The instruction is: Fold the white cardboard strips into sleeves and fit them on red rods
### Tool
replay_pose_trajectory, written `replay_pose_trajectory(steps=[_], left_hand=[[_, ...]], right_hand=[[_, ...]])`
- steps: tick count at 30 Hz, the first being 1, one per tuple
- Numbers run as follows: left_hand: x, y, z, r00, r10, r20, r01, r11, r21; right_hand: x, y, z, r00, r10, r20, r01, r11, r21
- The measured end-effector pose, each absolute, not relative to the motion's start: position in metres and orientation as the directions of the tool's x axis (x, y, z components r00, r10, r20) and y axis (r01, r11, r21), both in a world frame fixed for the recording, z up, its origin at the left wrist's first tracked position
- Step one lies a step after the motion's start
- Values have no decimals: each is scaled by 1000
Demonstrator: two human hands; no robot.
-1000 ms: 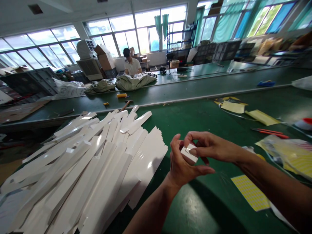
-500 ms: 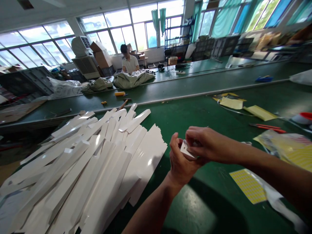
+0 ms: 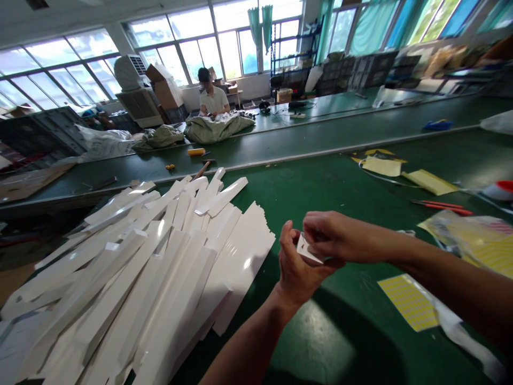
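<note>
Gripping the white piece (image 3: 306,252) above the table (image 3: 296,184), the left hand (image 3: 298,277) wraps its fingers round the piece's sides, while the right hand (image 3: 335,234) bunches its fingers over the right side. Its fingertips are hidden, so I cannot tell what, if anything, they pinch. A slip looks the likeliest trouble: the piece is small and seems smooth, and a right-hand push stronger than the left hand's brace could twist it loose. Too hard a squeeze might dent the walls, if they are as thin as they appear. Dropped to the left, it could be hard to spot among the strips (image 3: 160,278), just as white; dropped to the right, it might land near the label sheet (image 3: 409,303)
</note>
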State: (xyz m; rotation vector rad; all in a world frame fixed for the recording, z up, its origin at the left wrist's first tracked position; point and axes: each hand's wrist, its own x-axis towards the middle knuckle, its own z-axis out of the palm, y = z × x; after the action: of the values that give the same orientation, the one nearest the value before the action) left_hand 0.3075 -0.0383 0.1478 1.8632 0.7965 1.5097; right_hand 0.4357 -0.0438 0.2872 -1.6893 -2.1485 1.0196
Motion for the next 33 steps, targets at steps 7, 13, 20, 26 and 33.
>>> replay_pose_trajectory(steps=[7,13,20,26,33], left_hand=[[306,-38,146,171,750,639,103,-658,746],[308,-38,148,127,741,659,121,-671,731],[293,-34,139,243,777,581,9,-601,800],[295,-36,127,188,787,587,154,-614,774],[208,35,236,225,933,279,637,-358,683]], right_hand=[[434,-41,288,-335,905,-263,783,112,-612],[427,-42,288,-310,928,-205,810,145,-568],[443,-39,271,-318,876,-363,445,-201,-873],[428,-39,272,-138,978,-160,600,-46,-798],[442,-45,222,201,960,-197,-125,-175,-977]])
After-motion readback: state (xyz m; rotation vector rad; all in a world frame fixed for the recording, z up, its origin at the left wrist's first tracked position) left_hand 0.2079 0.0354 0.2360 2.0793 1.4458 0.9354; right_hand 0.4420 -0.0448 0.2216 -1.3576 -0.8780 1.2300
